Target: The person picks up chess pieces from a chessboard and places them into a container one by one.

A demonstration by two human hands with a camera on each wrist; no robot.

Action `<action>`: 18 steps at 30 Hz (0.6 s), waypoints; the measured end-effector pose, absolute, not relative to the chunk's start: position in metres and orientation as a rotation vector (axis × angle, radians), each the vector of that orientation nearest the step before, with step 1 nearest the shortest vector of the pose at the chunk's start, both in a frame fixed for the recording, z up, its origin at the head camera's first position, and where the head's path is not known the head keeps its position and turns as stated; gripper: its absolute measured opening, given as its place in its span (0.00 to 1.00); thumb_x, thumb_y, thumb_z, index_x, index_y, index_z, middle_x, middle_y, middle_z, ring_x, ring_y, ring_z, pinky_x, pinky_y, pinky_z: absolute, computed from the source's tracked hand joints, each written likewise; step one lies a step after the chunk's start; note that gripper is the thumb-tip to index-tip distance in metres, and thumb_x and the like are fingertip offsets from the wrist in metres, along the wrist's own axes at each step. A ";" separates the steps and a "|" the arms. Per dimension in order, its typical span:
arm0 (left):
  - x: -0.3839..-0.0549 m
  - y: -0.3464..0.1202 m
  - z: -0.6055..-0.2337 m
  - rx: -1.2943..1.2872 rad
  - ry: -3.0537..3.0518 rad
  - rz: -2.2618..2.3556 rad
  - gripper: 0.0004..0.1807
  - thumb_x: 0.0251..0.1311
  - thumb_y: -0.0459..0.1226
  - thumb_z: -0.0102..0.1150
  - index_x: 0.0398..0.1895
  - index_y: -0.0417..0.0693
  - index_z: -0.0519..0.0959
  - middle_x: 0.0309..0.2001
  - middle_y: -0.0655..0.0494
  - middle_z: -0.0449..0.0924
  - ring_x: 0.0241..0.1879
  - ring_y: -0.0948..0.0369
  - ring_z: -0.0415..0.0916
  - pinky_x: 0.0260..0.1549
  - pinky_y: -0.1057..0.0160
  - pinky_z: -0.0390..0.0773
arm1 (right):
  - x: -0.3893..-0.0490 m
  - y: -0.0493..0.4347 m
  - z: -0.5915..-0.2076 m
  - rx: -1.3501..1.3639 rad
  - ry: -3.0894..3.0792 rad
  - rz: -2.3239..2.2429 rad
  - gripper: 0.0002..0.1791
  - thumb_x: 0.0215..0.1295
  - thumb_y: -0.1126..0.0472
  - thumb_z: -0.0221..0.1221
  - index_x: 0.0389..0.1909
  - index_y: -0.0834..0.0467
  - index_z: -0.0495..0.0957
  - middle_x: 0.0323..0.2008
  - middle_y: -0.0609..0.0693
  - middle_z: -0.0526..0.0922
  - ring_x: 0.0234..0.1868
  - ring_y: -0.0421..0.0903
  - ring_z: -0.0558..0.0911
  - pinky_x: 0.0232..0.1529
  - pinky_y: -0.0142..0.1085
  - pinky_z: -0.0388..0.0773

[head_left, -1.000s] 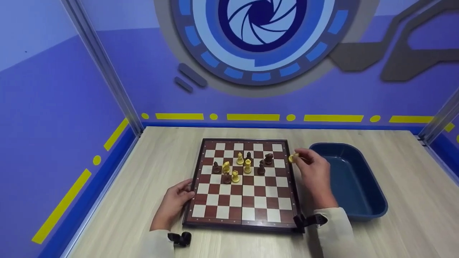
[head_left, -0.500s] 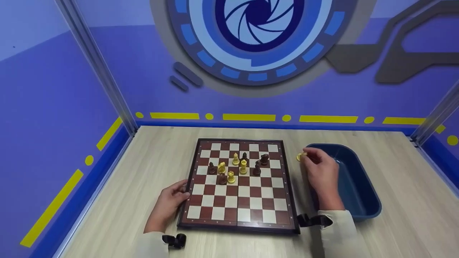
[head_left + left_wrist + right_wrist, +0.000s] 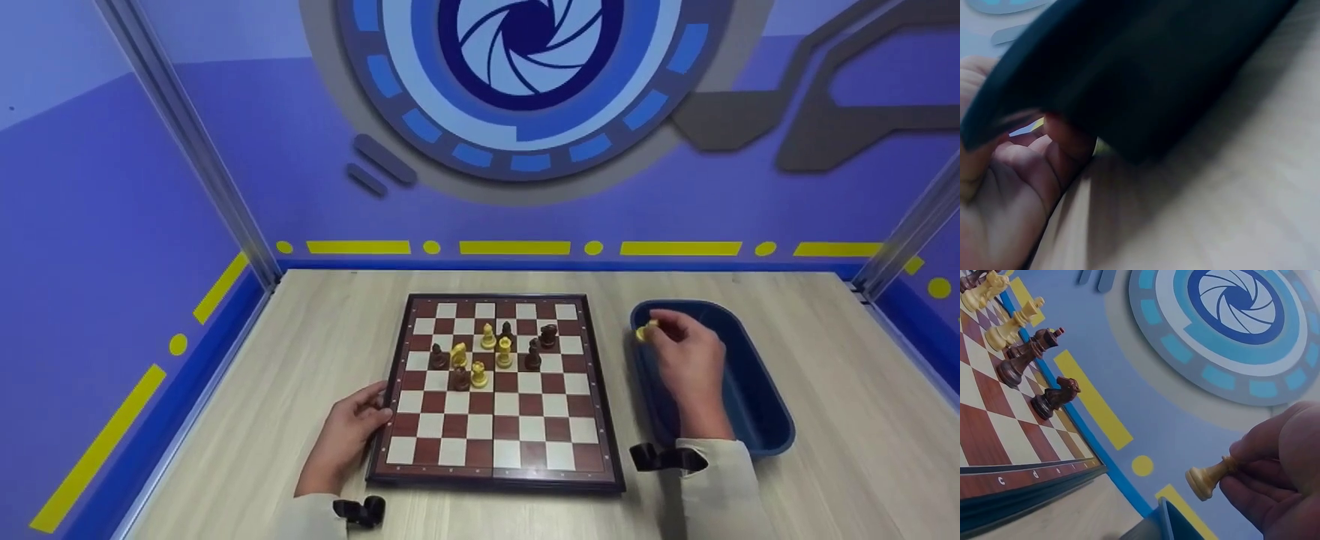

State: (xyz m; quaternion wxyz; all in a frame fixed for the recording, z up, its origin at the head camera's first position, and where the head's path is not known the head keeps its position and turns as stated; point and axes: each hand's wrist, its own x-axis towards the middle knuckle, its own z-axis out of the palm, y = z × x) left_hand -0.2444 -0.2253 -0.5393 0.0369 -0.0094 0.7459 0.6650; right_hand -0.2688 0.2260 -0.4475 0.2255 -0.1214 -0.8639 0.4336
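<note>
The chessboard (image 3: 532, 427), brown and cream squares in a dark frame, carries several dark and yellow pieces on its far half. My left hand (image 3: 341, 435) grips its left edge, thumb at the frame; in the left wrist view fingers (image 3: 1064, 135) curl at the board's dark underside (image 3: 1140, 73). At the left rim of the blue bin (image 3: 754, 382), my right hand (image 3: 690, 364) pinches a yellow chess piece (image 3: 1204, 478) between thumb and fingers. The piece's base points away from the hand, and its top is hidden by the fingertips.
A dark knight (image 3: 548, 336) stands toward the board's right side, and a yellow rook (image 3: 478, 374) left of centre. Wooden tabletop (image 3: 300, 330) shows around the board. A blue-purple wall (image 3: 450, 217) with yellow dashes rises behind the table.
My right hand has carried the yellow piece from the board's right edge rightward to the bin's rim. My left hand keeps its hold on the board. The head view has shifted slightly.
</note>
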 end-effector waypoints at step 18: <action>-0.243 -0.225 -0.538 -0.037 2.320 2.025 0.28 0.61 0.26 0.57 0.66 0.32 0.67 0.47 0.43 0.75 0.40 0.65 0.77 0.39 0.69 0.79 | -0.267 0.231 -0.452 -0.383 -2.451 1.116 0.14 0.66 0.62 0.56 0.49 0.58 0.83 0.44 0.58 0.85 0.41 0.52 0.82 0.37 0.37 0.75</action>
